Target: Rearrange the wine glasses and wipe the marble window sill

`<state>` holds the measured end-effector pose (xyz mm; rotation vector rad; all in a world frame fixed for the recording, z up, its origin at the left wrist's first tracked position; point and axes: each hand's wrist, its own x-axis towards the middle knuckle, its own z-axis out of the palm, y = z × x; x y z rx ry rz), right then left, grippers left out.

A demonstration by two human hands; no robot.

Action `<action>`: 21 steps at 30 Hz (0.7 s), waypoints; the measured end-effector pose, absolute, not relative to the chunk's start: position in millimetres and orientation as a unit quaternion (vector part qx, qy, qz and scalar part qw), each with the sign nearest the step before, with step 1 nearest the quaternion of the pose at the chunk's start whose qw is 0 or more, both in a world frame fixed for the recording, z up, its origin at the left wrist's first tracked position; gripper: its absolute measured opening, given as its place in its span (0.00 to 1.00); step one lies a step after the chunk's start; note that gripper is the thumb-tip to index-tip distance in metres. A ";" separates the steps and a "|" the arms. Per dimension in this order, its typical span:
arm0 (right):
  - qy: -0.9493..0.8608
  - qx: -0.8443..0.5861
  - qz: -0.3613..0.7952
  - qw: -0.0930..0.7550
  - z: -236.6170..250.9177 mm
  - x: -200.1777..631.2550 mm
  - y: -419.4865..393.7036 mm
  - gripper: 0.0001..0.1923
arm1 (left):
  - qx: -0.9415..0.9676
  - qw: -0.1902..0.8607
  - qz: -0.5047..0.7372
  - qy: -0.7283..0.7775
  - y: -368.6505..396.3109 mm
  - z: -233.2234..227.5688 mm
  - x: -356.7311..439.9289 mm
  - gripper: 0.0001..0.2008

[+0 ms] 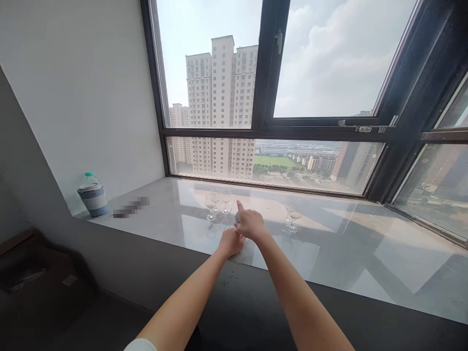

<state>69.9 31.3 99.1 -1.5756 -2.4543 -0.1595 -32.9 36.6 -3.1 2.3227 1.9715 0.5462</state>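
Note:
My two hands meet over the front of the window sill (204, 239). Lower and nearer, my left hand (232, 242) is closed around what looks like a stemmed glass (246, 240), mostly hidden by the fingers. Just above it is my right hand (250, 222), its index finger stretched away from me and the other fingers curled in. A small greyish patch shows between the hands; I cannot tell whether it is glass or cloth. Beyond them to the left, three clear stemmed glasses (210, 202) stand upright close together. Two more stemmed glasses (293, 214) stand upright to the right.
A blue-and-white cup (94, 200) and a green-capped bottle (89, 178) stand at the sill's left end. Beside them lies a dark, pixelated object (130, 207). The dark-framed window (263, 131) borders the back. A cardboard box (32, 278) sits low at left.

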 end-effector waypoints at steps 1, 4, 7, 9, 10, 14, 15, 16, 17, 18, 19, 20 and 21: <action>-0.834 -0.536 -0.060 0.118 97.3 71.1 27.7 0.45 | 0.752 0.022 0.177 0.635 36.5 -2.3 -32.8 0.11; -0.831 -0.529 -0.083 0.153 90.5 76.1 15.3 0.43 | 0.744 0.032 0.190 0.639 35.6 -0.3 -32.8 0.10; -0.832 -0.513 -0.103 0.186 83.9 82.7 6.8 0.43 | 0.729 0.040 0.213 0.649 34.8 -0.6 -33.4 0.09; -0.835 -0.499 -0.109 0.203 80.6 87.2 4.9 0.43 | 0.728 0.036 0.225 0.647 35.3 -1.5 -33.6 0.08; -0.836 -0.493 -0.109 0.214 79.0 89.1 4.6 0.44 | 0.730 0.031 0.230 0.643 35.7 -1.8 -33.5 0.08; -0.826 -0.473 -0.109 0.286 69.1 94.5 2.5 0.44 | 0.745 0.000 0.239 0.623 35.4 0.1 -32.5 0.09; -0.821 -0.468 -0.110 0.308 65.1 95.5 1.3 0.43 | 0.746 -0.006 0.238 0.622 34.7 1.3 -32.1 0.10; -0.815 -0.462 -0.111 0.330 60.5 96.4 -0.1 0.42 | 0.747 -0.012 0.236 0.621 33.8 2.7 -31.6 0.10; -0.809 -0.457 -0.111 0.353 55.6 97.5 -1.5 0.40 | 0.749 -0.017 0.234 0.620 32.7 4.2 -31.2 0.10; -0.802 -0.452 -0.110 0.375 50.9 98.7 -3.1 0.39 | 0.750 -0.022 0.233 0.618 31.6 5.6 -30.8 0.09; -0.795 -0.449 -0.108 0.393 46.6 100.0 -4.6 0.37 | 0.752 -0.028 0.234 0.615 30.6 7.0 -30.6 0.09; -0.790 -0.448 -0.104 0.406 43.3 101.4 -6.0 0.36 | 0.755 -0.033 0.237 0.611 29.7 8.0 -30.5 0.09; -0.786 -0.448 -0.098 0.414 41.1 102.8 -7.3 0.34 | 0.757 -0.038 0.240 0.606 29.0 8.7 -30.4 0.09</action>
